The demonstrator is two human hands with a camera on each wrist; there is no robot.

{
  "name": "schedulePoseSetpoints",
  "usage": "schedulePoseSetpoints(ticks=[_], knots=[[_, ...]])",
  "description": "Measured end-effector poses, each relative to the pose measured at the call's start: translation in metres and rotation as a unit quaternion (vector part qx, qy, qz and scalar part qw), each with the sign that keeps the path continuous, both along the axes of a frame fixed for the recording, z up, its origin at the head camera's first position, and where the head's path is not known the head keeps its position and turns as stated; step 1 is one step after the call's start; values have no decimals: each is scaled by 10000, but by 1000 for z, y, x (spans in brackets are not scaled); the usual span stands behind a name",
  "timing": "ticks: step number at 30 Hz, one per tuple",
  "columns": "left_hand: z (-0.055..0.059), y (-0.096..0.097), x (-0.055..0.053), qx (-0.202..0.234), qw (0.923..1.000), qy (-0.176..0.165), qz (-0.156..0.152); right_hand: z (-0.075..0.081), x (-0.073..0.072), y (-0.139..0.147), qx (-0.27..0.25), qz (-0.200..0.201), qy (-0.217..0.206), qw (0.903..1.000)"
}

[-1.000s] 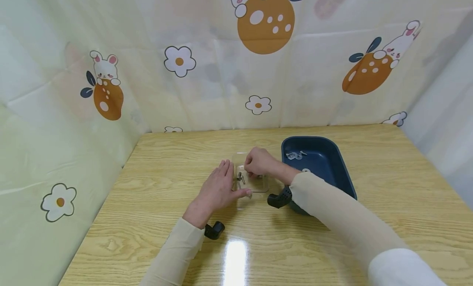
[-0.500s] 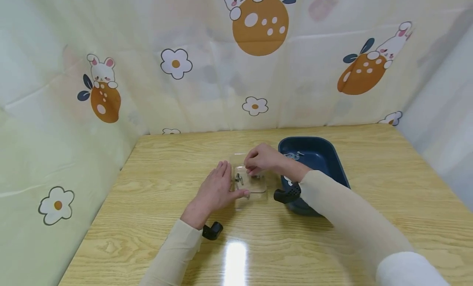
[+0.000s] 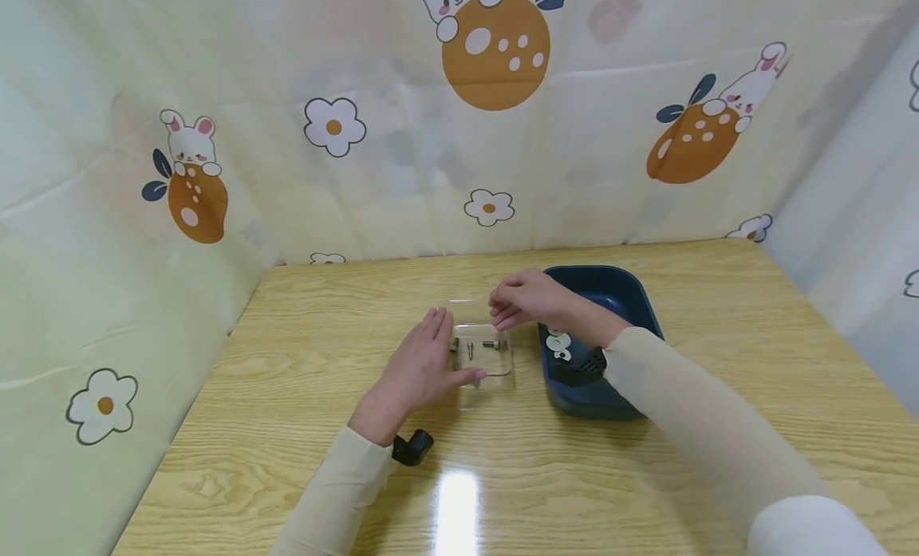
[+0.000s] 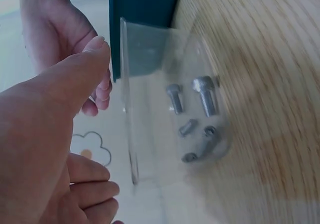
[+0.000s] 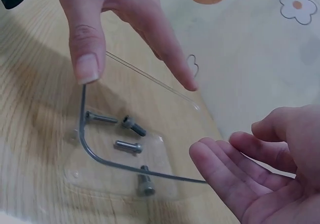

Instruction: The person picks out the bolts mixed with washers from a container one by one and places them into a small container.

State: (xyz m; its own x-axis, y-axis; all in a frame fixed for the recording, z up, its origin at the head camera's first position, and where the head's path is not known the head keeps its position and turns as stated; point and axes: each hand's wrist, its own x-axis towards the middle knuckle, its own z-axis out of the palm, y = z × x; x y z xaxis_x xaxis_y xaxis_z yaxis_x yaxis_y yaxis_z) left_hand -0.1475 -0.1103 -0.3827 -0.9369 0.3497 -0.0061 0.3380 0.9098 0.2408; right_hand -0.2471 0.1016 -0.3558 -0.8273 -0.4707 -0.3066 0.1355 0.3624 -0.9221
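Observation:
A clear plastic box [image 3: 495, 373] stands on the table with several socket-head bolts [image 4: 205, 95] lying loose on its floor. My left hand [image 3: 416, 364] lies along its left side with straight fingers. The left thumb [image 5: 87, 67] touches the box's rim at a front corner. Over the box's back right edge hovers my right hand [image 3: 534, 297], its fingers loosely bent. Nothing shows between the right fingers [image 5: 220, 169] in the right wrist view. Part of the bolts is hidden by the left hand in the head view.
To the right stands a dark blue bin [image 3: 596, 404], close beside the clear box. White ring-shaped pieces [image 3: 558, 345] lie in its left part, and my right forearm crosses above it. A patterned curtain [image 3: 402, 173] hangs behind the wooden table [image 3: 323, 301].
My right hand has lifted out of the clear box and moved right and back. A bolt under its fingers is now uncovered. My left hand has stayed on the box.

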Motion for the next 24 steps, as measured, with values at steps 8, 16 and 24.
schedulePoseSetpoints(ticks=[8, 16, 24], knots=[[7, 11, -1, 80, 9999, -30, -60, 7, -3, 21, -243, -181, -6, 9995], [9, 20, -1, 65, 9998, -31, -173, 9, -8, 48, -325, -340, 48, 9989], [10, 30, -1, 14, 9996, -121, -247, 6, -11, 76, -137, -510, 170, 9985]])
